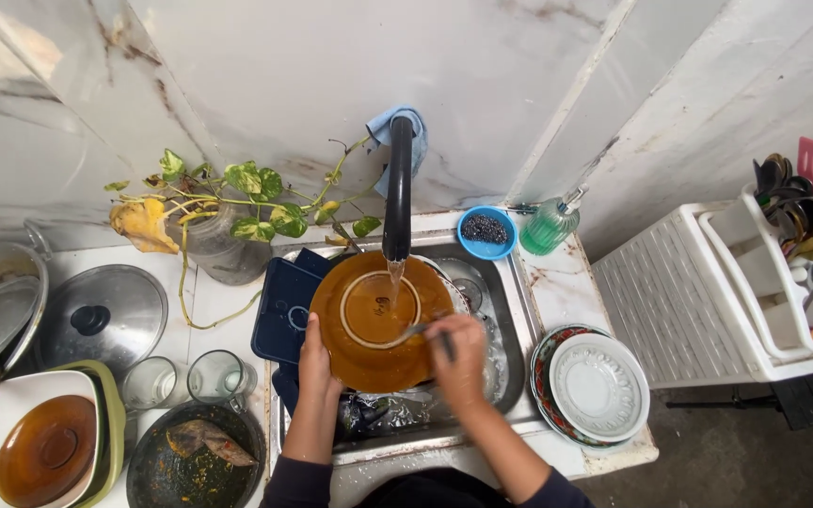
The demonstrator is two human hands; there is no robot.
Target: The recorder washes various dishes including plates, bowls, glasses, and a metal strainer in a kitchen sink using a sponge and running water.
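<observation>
Head view: over steel sink [518,310], round brown glazed plate [380,325] tilted under black faucet [397,188], thin water stream striking its ringed underside. Left hand [316,362] curled on plate's rim, gripping. Right hand [460,356] closed around slim utensil [416,330], pressed against plate. Stacked pale plates [599,388] beside.

Head view, straight down over sink [510,282]

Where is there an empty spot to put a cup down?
Bare counter shows between the sink and the stacked plates, below the green bottle. A narrower strip lies between the pot lid and the blue tray. Left of the glasses is crowded.
</observation>
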